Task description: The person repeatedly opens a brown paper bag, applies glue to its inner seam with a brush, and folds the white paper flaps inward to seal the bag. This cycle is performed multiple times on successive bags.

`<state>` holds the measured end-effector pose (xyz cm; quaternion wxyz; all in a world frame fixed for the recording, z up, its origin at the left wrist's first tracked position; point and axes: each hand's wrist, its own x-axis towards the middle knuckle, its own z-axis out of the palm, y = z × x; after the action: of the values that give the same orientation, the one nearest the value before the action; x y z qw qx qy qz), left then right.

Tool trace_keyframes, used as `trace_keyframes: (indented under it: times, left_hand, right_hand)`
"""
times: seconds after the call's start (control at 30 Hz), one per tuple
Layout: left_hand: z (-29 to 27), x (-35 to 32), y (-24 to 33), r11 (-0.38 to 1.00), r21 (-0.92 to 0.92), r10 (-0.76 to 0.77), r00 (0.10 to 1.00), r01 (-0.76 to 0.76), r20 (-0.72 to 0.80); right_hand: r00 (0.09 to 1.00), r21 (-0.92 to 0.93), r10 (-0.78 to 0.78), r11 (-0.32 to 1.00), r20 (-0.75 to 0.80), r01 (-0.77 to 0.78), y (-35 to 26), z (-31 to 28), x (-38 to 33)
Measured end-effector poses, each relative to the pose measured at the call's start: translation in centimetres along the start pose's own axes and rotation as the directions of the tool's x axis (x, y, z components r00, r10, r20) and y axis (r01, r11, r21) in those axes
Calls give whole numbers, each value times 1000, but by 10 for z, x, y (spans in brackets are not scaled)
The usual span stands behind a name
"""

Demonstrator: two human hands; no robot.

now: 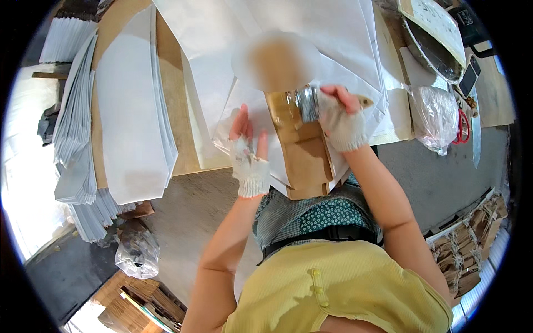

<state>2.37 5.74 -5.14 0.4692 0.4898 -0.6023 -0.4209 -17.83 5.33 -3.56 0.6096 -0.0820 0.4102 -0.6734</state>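
Observation:
In white knit gloves with bare fingertips, both my hands are over the table's front edge. My right hand is closed round a wide flat paintbrush with a metal band and wooden handle. Its bristle end meets a long brown paper strip, which looks wet and shiny there. The strip lies on folded white paper sheets and reaches toward me. Left of the strip, my left hand rests open on the white paper, fingers stretched out and holding nothing. The strip's far end is blurred.
Stacked white folded sheets lie at left, with further grey-white stacks beyond. At right are a bucket, a clear plastic bag, red-handled scissors, a blade and a phone. Brown bundles sit low at right.

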Motion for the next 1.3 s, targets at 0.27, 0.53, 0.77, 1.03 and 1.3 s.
trace_keyframes:
  times: [0.27,0.53,0.77,1.03,1.3]
  left_hand:
    - [-20,27,58,760,617,100,974,-206,203]
    - [-17,68,102,212,450,-625,234,-867,745]
    - [-24,27,55,285,499,-189,463,-818,866]
    - [-13,85,77,300,712,-609,447,-635,655]
    - [-13,91,68,404,736,-203,732,-543,651]
  right_hand:
    - [994,-48,-81,995,76,85,-21,-24,27]
    - [922,-381,-39,903,385,197,-37,-41,19]
    - [882,-322,222,943,416,-85,-46,-45,26]
    - [883,-18,-50,998,467,66,-44,-59,30]
    - [707,-706,-83,45,702,707,-30,-47,-66]
